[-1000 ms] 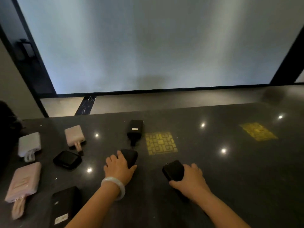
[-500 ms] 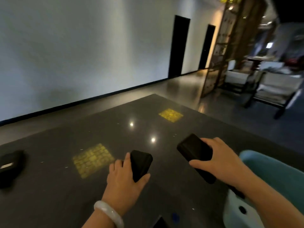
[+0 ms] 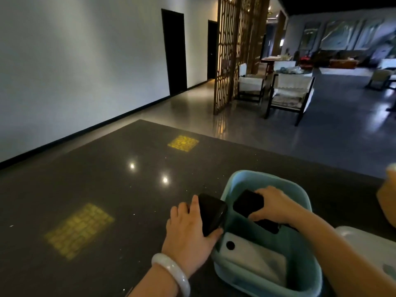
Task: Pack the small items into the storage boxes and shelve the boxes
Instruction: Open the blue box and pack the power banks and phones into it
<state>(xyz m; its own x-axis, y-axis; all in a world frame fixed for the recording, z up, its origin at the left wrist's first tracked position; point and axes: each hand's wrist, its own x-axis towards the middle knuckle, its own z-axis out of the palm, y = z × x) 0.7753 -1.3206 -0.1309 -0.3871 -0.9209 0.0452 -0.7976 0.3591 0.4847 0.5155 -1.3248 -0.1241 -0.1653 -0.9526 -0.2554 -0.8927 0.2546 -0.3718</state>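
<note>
A light blue storage box (image 3: 300, 189) stands on the dark table at lower right. Inside it lies a white power bank (image 3: 255, 260). My right hand (image 3: 276, 204) grips a black power bank (image 3: 248, 203) over the box's inside, with another dark item under it. My left hand (image 3: 188, 228), with a pale bangle on the wrist, grips a second black power bank (image 3: 211, 213) just outside the box's left wall.
The dark glossy table (image 3: 107, 179) carries two yellow patterned patches. A white object (image 3: 370, 245) sits right of the box. An orange thing (image 3: 387, 202) shows at the right edge. Beyond the table are a wooden screen and armchairs (image 3: 289, 91).
My view has swung right, off the items on the table's left side. Both hands have carried their black power banks to the blue box; the right one is now over its inside.
</note>
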